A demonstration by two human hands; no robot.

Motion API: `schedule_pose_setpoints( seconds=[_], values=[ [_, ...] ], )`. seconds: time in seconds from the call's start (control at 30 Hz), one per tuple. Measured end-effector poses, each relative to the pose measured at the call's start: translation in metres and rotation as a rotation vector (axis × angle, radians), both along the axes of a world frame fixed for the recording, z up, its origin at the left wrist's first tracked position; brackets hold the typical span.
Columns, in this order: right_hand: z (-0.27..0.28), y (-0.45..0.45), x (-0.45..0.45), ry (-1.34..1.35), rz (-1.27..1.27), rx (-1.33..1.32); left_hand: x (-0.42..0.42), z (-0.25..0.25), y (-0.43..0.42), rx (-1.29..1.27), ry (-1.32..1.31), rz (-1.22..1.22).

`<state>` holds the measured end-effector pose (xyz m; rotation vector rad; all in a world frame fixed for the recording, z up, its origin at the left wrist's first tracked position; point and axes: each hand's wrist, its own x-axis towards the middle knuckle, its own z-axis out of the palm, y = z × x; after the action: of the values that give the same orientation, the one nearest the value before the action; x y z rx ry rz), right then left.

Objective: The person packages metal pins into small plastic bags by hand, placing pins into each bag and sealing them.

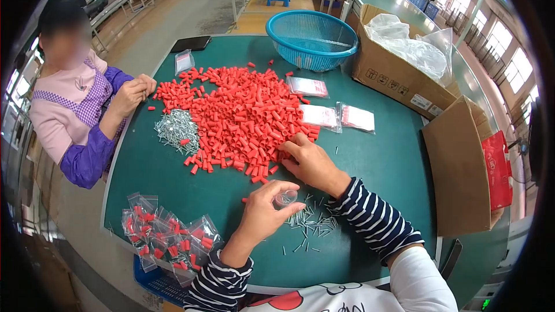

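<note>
Between the thumb and fingers of my left hand [261,215] is a small clear round plastic cup [285,198], held just above the green table. My right hand [313,165] reaches to the near right edge of a large pile of small red tapered caps [245,112]. Its fingers are bent among the caps, and whatever lies between their tips is hidden. Loose silver screws or pins [315,223] are scattered on the table below my hands. A denser heap of similar metal pieces [176,131] lies left of the pile, with a red cap on top.
Filled clear bags [173,237] of red pieces lie front left. Flat plastic packets [357,118] sit right of the pile. A blue basket [312,37] and cardboard boxes [457,164] border the table's back and right. At left, a co-worker's hands [137,91] meet over the edge.
</note>
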<state>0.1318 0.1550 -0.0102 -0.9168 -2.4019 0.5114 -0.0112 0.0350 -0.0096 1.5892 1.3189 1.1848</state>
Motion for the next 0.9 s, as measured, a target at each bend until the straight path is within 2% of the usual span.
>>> schedule_pose_setpoints(
  seconds=[0.1,0.2,0.3,0.4,0.5,0.63,0.77,0.9],
  values=[
    [0.003,0.0,0.002,-0.145,0.027,-0.019,-0.001,-0.002,0.001,-0.021,-0.035,0.037],
    [-0.001,0.001,0.006,-0.149,0.031,0.039,-0.001,0.0,0.002,-0.009,-0.002,0.054],
    [0.003,0.0,0.012,-0.001,0.046,0.062,-0.001,-0.001,0.003,0.012,0.003,0.069],
    [0.014,-0.005,0.019,0.112,0.043,-0.047,-0.002,-0.001,0.002,-0.009,0.044,0.079],
    [0.04,-0.018,0.027,0.241,0.152,-0.094,-0.001,-0.002,0.002,0.005,0.035,0.091],
    [0.069,-0.041,0.033,0.239,0.322,-0.09,0.001,-0.001,0.002,0.009,0.044,0.082],
    [0.072,-0.057,0.03,0.028,0.401,-0.013,0.002,-0.002,0.001,0.05,0.108,0.058],
    [0.083,-0.065,0.032,0.033,0.313,-0.044,0.004,-0.003,0.0,0.068,0.065,0.045]
  ],
)
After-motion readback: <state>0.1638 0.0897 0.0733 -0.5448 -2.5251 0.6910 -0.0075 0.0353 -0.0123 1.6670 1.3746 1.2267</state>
